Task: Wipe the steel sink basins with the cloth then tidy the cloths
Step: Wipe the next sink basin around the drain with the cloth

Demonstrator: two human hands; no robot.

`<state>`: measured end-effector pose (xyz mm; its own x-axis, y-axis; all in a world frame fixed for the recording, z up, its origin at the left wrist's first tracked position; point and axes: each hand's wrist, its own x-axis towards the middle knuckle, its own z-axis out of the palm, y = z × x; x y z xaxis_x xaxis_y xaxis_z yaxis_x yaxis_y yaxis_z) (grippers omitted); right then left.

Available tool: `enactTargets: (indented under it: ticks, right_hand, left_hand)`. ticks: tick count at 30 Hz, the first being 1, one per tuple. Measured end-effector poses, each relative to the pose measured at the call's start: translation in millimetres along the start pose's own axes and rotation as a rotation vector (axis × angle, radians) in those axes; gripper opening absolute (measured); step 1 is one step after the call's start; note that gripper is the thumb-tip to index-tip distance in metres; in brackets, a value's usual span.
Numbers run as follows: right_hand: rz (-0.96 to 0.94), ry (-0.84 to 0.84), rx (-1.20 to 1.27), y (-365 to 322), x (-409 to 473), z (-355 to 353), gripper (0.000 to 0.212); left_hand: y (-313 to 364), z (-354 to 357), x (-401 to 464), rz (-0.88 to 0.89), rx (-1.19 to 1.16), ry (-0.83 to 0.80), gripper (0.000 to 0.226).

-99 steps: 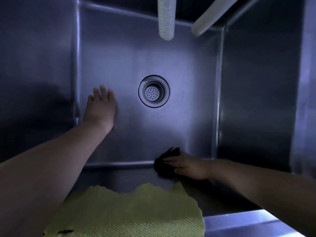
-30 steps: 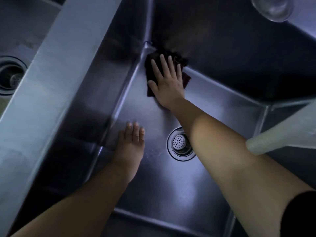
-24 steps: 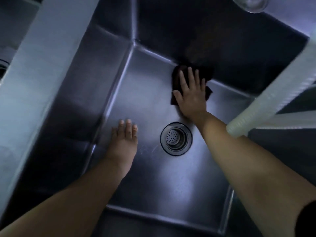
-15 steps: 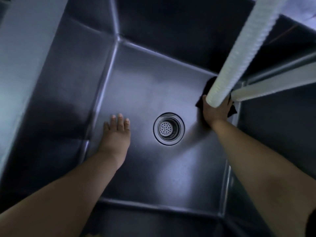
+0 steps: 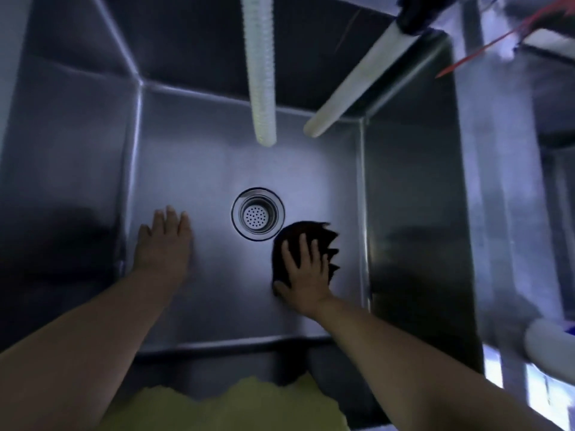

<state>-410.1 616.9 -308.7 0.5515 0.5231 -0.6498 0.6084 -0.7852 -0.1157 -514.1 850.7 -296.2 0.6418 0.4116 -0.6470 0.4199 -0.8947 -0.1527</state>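
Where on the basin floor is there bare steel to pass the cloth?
Free: between the left hand and drain, and behind the drain, below the two hoses. Crowded: right of the drain, where the right hand presses the dark cloth.

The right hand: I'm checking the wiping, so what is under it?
Under the right hand lies a dark crumpled cloth, pressed flat on the steel sink floor beside the round drain strainer. The steel beneath the cloth is covered.
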Motion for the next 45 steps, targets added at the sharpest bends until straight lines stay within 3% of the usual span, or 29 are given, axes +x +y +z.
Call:
enactTargets:
  ticks: [2,3,5,7,10,12,16,21,25,30,34,35,38,40,43,45]
  right_hand:
    - [-0.13,-0.162,0.048,10.5,-9.6,-20.1,0.079]
    - [-0.176,-0.157,0.099,17.9,-10.5,-36.2,0.072]
    - [-0.242,0.04,0.134,31.3,-7.7,-77.9,0.054]
    - [-0.22,0.259,0.014,46.0,2.3,-131.2,0.038]
    - [-0.109,0.373,-0.145,69.8,23.9,-210.6,0.03]
    - [-0.15,0.376,-0.359,87.6,34.5,-250.8,0.029]
    - [-0.285,0.261,-0.691,125.7,44.5,-295.3,0.031]
    - [-0.379,0.361,-0.616,145.4,51.2,-294.4,0.058]
    - [-0.44,0.421,-0.501,149.8,50.8,-295.0,0.054]
    - [-0.474,0.422,-0.471,150.1,51.8,-292.1,0.044]
    - [-0.465,0.441,-0.438,153.0,54.5,-290.5,0.037]
    - [-0.458,0.435,-0.43,152.9,54.4,-290.3,0.033]
    - [-0.436,0.416,-0.429,151.9,52.7,-290.8,0.028]
    - [-0.426,0.417,-0.434,151.8,50.0,-291.2,0.03]
    - [-0.437,0.414,-0.429,152.2,48.0,-291.7,0.03]
    - [-0.444,0.41,-0.434,151.5,46.8,-292.6,0.031]
  left_hand:
    - [8.9,-6.5,-3.8,0.056,0.007,0.077,0.078]
    - [17.7,-11.5,-5.2,0.126,0.001,0.148,0.073]
    - [41.5,-21.8,-5.6,0.338,-0.032,0.269,0.058]
    - [70.5,-33.2,-5.5,0.588,-0.032,0.36,0.043]
    - [118.5,-46.6,-7.5,0.841,-0.044,0.397,0.025]
    - [147.1,-46.3,-6.3,0.943,-0.117,0.325,0.027]
    - [172.4,-28.7,7.2,0.838,0.053,0.098,0.064]
    - [177.6,-16.0,40.5,0.762,0.007,0.216,0.087]
    - [199.8,-47.2,78.5,0.656,-0.062,0.249,0.105]
    - [230.6,-75.8,118.4,0.556,-0.256,0.306,0.073]
    - [254.8,-95.6,118.4,0.48,-0.626,0.382,0.056]
    - [264.2,-102.4,112.8,0.448,-0.766,0.359,0.05]
    - [298.6,-117.4,76.9,0.334,-1.247,0.031,0.049]
    - [318.6,-108.8,46.1,0.264,-1.449,-0.084,0.054]
    - [327.1,-79.3,9.2,0.298,-1.49,-0.14,0.063]
    - [318.2,-52.6,-4.3,0.444,-1.308,-0.16,0.066]
